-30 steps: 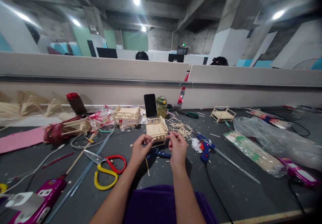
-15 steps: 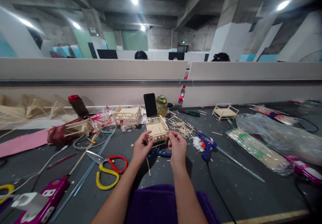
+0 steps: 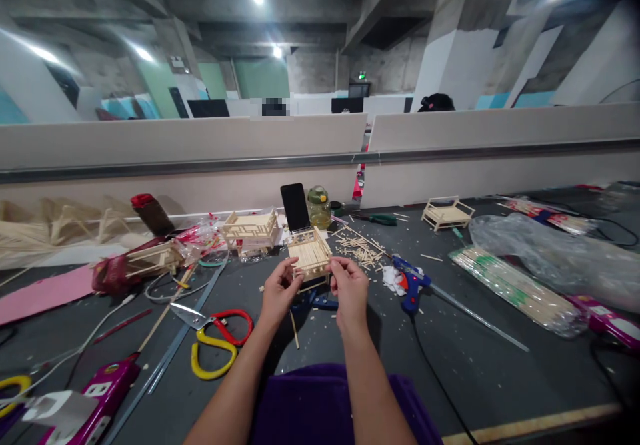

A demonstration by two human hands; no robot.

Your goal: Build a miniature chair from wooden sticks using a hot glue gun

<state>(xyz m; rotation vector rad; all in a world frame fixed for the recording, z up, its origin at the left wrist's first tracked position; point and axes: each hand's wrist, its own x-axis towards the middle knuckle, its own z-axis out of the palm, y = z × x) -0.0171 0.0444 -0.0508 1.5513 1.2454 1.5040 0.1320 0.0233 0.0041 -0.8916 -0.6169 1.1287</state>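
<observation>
A miniature bed made of thin wooden sticks (image 3: 309, 252) stands in front of me, with a slatted top and raised rails. My left hand (image 3: 279, 293) has its thumb and fingers around the bed's front left corner. At the front right corner, my right hand (image 3: 350, 292) pinches with thumb and forefinger; the fingers partly hide what lies between them. Under the bed's front edge lies a dark blue tool (image 3: 323, 303), mostly covered. Short cut sticks (image 3: 363, 252) are heaped just right of the bed. A blue glue gun (image 3: 413, 285) with a clear glue stick rests farther right.
Scissors with red and yellow handles (image 3: 215, 345) lie left of my arms. Behind the bed are a phone (image 3: 295, 206), a green-lidded bottle (image 3: 319, 208) and another stick bed (image 3: 250, 228). A small stick bench (image 3: 447, 213) and bagged sticks (image 3: 515, 288) are at right. A power strip (image 3: 100, 395) lies front left.
The camera view has shifted and tilted slightly. Both hands stay at the front corners of the stick bed, with little visible movement.
</observation>
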